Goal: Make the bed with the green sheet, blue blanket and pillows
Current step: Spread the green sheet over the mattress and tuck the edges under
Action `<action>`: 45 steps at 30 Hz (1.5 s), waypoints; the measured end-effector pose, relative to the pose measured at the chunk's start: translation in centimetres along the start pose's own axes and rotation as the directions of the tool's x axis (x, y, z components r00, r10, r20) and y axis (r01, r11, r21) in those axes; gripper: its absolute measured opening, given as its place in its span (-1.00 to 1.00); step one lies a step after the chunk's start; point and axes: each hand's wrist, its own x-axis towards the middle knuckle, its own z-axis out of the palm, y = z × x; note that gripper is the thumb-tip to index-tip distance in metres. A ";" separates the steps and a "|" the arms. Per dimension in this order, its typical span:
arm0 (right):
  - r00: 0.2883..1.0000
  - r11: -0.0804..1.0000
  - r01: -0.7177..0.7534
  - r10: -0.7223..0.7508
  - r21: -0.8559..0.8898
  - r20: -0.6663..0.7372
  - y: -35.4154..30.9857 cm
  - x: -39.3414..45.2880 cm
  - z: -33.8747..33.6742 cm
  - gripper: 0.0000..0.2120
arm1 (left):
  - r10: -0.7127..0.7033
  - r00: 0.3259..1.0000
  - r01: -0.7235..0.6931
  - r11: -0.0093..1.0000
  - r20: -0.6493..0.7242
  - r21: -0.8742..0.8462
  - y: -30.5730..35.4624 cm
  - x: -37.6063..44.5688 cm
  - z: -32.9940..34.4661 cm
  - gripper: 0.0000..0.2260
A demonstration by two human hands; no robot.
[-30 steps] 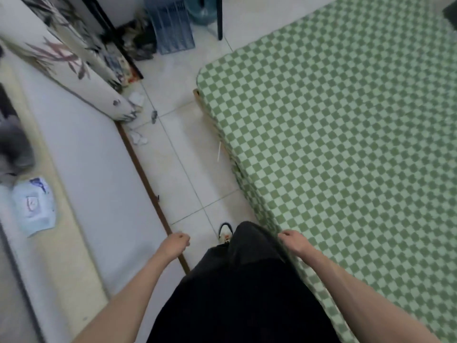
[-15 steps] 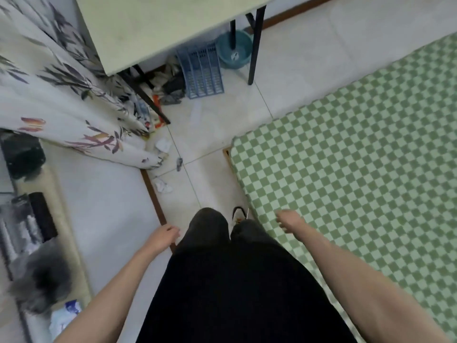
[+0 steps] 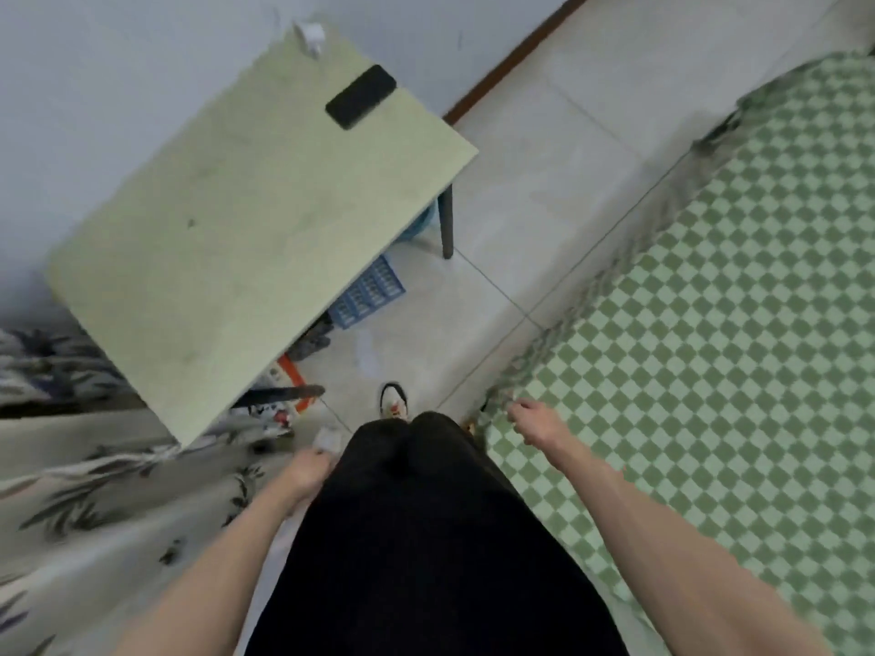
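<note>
The right hand (image 3: 537, 421) hangs over the near corner of the sheet (image 3: 710, 333), fingers loosely curled and holding nothing; whether it touches the cloth cannot be told. The left hand (image 3: 307, 468) hangs beside the person's dark trousers (image 3: 416, 537), its fingers also loosely curled around nothing, though blur hides the fingertips.

The green checked sheet lies spread over the bed on the right, its left edge draped down the bed's side and rumpled toward the far corner. No part of the bed beneath it shows.

One shoe (image 3: 393, 401) shows on the tiled floor (image 3: 544, 191) just ahead of the trousers, near the sheet's near corner. To the left stands a pale green table (image 3: 227, 220), with a black phone (image 3: 361, 97) at its far edge and a white scrap (image 3: 310, 36) at the far corner. Under the table sits a blue basket (image 3: 369, 295) among blurred clutter. A flower-print cloth (image 3: 94, 490) fills the lower left.
</note>
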 end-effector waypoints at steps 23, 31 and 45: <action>0.932 0.744 -0.217 0.351 0.632 -0.093 -14.3 14.0 -45.4 -0.65 | 0.298 0.917 -0.396 0.757 0.265 0.519 72.4 8.8 -8.8 -0.70; 0.925 0.720 -0.062 0.301 0.691 -0.231 -21.6 27.2 -70.4 -0.70 | 0.183 0.953 -0.300 0.686 0.242 0.663 97.9 17.6 -7.0 -0.75; 0.822 0.494 -0.413 0.564 0.765 0.079 -11.8 38.6 -90.9 -0.69 | 0.424 0.720 -0.685 0.561 0.549 0.465 150.9 10.1 20.8 -0.78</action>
